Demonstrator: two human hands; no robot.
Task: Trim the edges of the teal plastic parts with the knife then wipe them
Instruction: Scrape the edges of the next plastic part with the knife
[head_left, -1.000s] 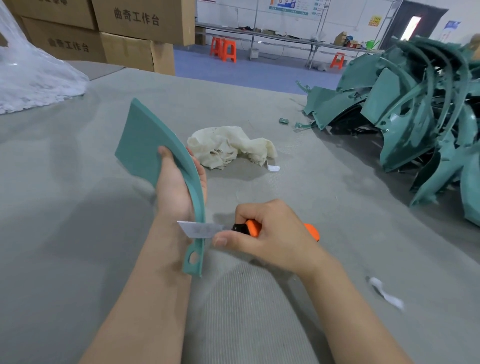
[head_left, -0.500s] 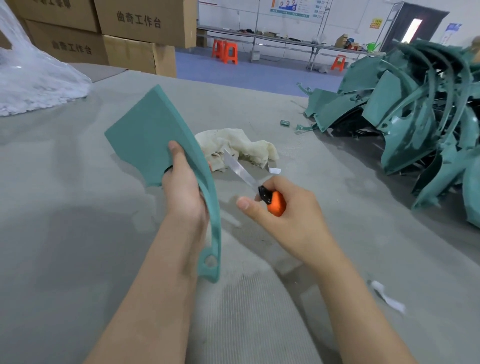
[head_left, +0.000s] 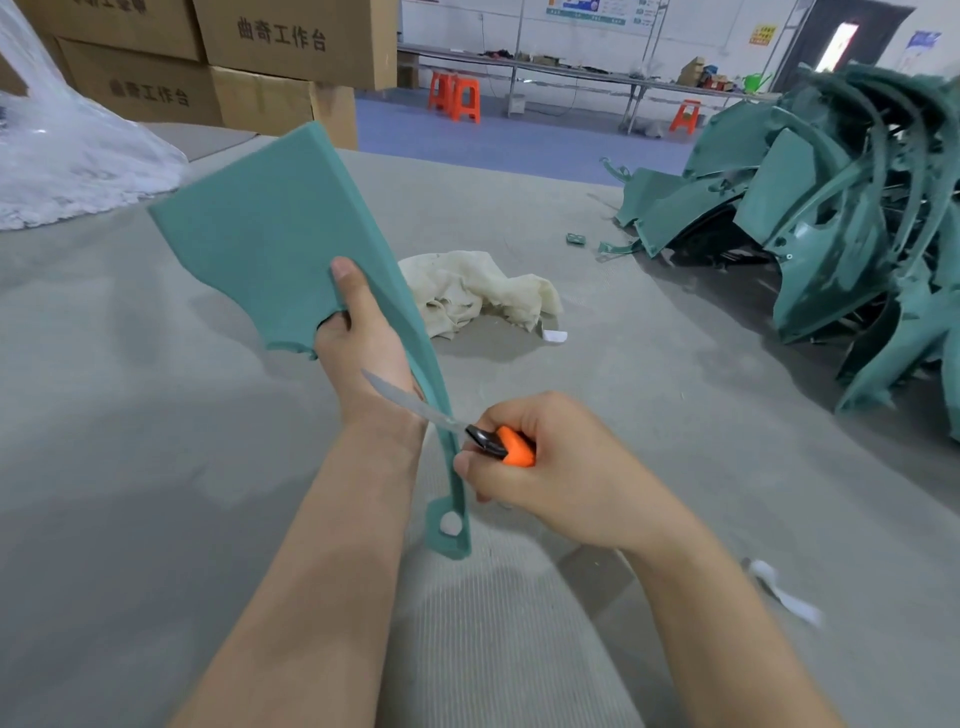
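Brown cardboard boxes (head_left: 291, 47) with black writing are stacked at the far left edge of the counter. They are shut, so what is inside cannot be seen. Beside them a see-through plastic bag (head_left: 67, 156) is heaped; its filling looks white but cannot be made out.

A flat teal plastic part with a long thin curved strip (head_left: 260, 234) is held up over the counter, in the middle of the view. It is gripped by the left hand (head_left: 363, 338), with the thumb pressed on its front. An orange-handled knife with a silver blade (head_left: 470, 431) is gripped by the right hand (head_left: 561, 467). The blade is laid against the edge of the thin strip, just by the left wrist.

The grey felt counter (head_left: 156, 415) is covered with a few things. A crumpled cream cloth (head_left: 478, 296) is seen behind the held part. A big pile of teal plastic parts (head_left: 831, 218) is heaped at the right. White scraps (head_left: 784, 592) are scattered near the right arm.

Farther back, a blue floor (head_left: 493, 140), orange stools (head_left: 454, 96) and a long metal table (head_left: 571, 70) are seen.
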